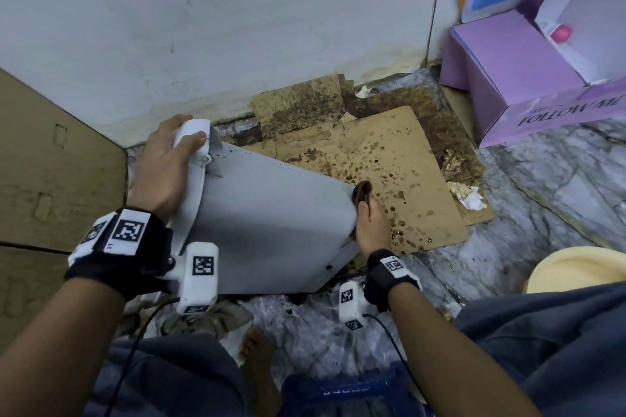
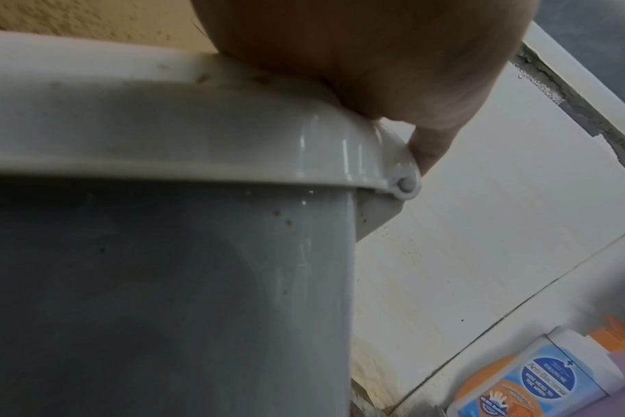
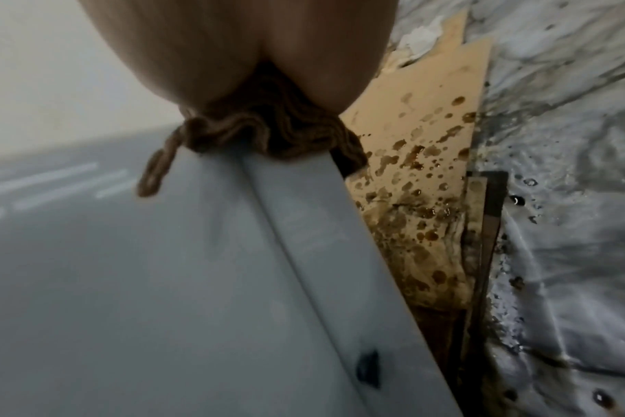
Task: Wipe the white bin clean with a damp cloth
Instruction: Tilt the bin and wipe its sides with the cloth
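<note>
The white bin (image 1: 271,223) is tipped on its side over the floor, its rim toward me at the left and its base at the right. My left hand (image 1: 169,159) grips the rim and lid hinge (image 1: 193,139) at the top left; in the left wrist view my palm (image 2: 375,65) lies over the rim (image 2: 161,127). My right hand (image 1: 371,227) holds a bunched brown cloth (image 1: 361,191) against the bin's bottom edge. The right wrist view shows the cloth (image 3: 268,132) pressed on the bin's corner (image 3: 289,197), with fingers hidden behind it.
Stained, wet cardboard (image 1: 389,179) lies under the bin by the white wall (image 1: 237,27). A purple box (image 1: 528,78) stands at the right, a brown cardboard box (image 1: 50,179) at the left, a yellow basin (image 1: 582,267) near my knee. My bare foot (image 1: 257,349) is on the marble floor.
</note>
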`<state>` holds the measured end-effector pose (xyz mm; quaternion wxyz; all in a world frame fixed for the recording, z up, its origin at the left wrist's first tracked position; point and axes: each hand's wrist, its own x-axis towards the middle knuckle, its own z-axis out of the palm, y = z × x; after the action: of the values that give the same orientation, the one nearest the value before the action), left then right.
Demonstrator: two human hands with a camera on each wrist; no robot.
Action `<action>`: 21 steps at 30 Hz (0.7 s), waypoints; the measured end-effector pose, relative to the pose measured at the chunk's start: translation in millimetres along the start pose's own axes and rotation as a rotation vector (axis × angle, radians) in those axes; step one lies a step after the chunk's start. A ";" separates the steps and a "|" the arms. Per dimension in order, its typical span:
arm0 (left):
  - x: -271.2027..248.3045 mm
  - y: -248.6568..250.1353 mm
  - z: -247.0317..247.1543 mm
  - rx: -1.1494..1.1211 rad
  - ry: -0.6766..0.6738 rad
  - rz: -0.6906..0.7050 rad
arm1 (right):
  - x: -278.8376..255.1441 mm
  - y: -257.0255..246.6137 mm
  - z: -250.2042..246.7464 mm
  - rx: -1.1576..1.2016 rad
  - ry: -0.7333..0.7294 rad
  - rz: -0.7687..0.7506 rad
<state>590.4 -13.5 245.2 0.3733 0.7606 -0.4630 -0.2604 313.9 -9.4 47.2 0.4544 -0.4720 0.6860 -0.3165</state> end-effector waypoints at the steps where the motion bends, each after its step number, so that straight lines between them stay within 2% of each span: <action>1: 0.8 0.3 -0.2 -0.004 0.003 -0.001 | 3.7 -1.4 -4.0 0.020 -0.012 0.046; 3: 0.0 1.4 -0.4 -0.013 -0.001 -0.006 | 10.5 -5.6 -18.0 0.018 0.007 0.135; 5: -2.5 0.1 -0.9 -0.010 -0.001 0.005 | 17.4 -12.6 -36.5 0.031 0.096 0.199; 8: -5.9 -1.3 -0.2 0.013 -0.003 0.032 | 16.8 -45.1 -50.5 0.111 0.182 0.110; 12: -11.3 0.3 -0.2 0.023 -0.001 0.047 | -30.3 -131.3 -21.5 0.284 -0.047 -0.197; 16: -20.6 1.6 -0.9 0.019 0.002 0.079 | -79.2 -191.6 36.7 0.252 -0.212 -0.547; 18: -25.4 1.2 -1.9 0.017 -0.004 0.082 | -92.7 -199.8 56.6 0.218 -0.257 -0.586; 21: -26.2 -2.6 -6.1 -0.021 -0.009 0.074 | -92.9 -197.2 61.4 0.145 -0.382 -0.487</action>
<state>584.8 12.8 248.0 0.3886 0.7378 -0.4896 -0.2547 454.6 7.3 223.8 0.5183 -0.6397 0.4307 -0.3696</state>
